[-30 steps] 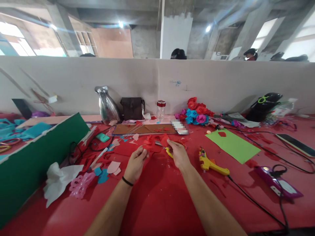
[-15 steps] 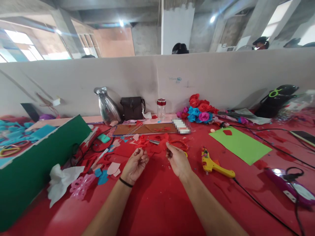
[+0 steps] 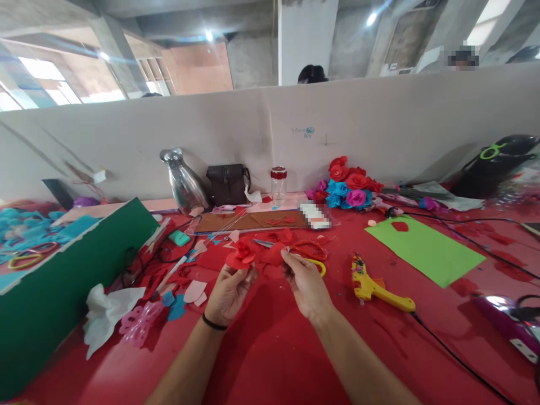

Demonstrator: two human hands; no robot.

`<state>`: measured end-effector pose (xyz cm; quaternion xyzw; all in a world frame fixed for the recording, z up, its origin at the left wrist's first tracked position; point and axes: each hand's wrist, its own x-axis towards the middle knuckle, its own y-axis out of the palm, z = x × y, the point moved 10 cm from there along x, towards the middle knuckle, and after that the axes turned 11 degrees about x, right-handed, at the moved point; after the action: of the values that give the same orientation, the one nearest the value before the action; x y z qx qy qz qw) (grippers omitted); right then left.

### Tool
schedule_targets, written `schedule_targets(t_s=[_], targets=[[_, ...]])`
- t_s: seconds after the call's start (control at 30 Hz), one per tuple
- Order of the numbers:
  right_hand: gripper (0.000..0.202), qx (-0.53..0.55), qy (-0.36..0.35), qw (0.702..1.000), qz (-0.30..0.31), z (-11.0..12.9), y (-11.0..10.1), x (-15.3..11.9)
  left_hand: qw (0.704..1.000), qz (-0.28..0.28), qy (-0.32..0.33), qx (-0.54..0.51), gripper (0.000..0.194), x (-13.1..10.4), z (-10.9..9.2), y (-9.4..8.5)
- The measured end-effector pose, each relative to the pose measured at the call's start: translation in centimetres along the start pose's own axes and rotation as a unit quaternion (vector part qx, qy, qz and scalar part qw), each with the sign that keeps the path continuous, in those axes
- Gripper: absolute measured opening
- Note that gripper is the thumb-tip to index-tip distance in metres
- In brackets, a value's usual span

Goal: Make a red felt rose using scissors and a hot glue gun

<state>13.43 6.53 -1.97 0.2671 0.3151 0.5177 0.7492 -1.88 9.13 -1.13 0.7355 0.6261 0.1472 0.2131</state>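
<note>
A red paper flower [image 3: 242,256] rests upright in the fingers of my left hand [image 3: 231,295], which are closed round its base. To the right, my right hand [image 3: 304,281] pinches a rounded red paper petal [image 3: 275,255] between thumb and fingers. The flower and the petal are apart. Scissors with red and yellow handles [image 3: 310,247] lie just beyond my right hand, partly hidden by it. A yellow glue gun [image 3: 375,288] lies on the red table to the right of my right hand.
Paper scraps [image 3: 194,291] and a green board [image 3: 84,287] are at left. Behind stand a steel jug [image 3: 185,183], a brown bag [image 3: 228,184], a glass jar [image 3: 278,187] and paper flowers [image 3: 348,184]. A light green sheet [image 3: 426,250] and the glue gun's cord [image 3: 451,355] are at right.
The red flower now sits higher and in plain sight above my left hand, which has turned slightly. My right hand has shifted slightly down, with the petal still held. The view has turned a little.
</note>
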Motion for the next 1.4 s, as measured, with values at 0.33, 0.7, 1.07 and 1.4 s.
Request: schedule_targets(t_s=[0.33,0.7,1.07,1.4], targets=[[0.028,0.035,0.022,0.999,-0.028,0.3,0.4,-0.9,0.986,0.001,0.121,0.113,0.025,-0.7,-2.8,1.1],[0.029,0.050,-0.026,0.998,-0.038,0.5,-0.5,-0.2,0.992,-0.117,-0.026,-0.045,0.026,0.4,1.3,-0.2],[0.031,0.028,-0.066,0.996,-0.055,1.6,-0.9,0.0,0.991,-0.128,0.032,0.001,0.024,0.5,1.7,2.6],[0.029,0.029,-0.063,0.997,-0.028,1.2,-0.1,-0.2,0.988,-0.139,0.068,0.025,0.023,0.9,1.4,2.3]])
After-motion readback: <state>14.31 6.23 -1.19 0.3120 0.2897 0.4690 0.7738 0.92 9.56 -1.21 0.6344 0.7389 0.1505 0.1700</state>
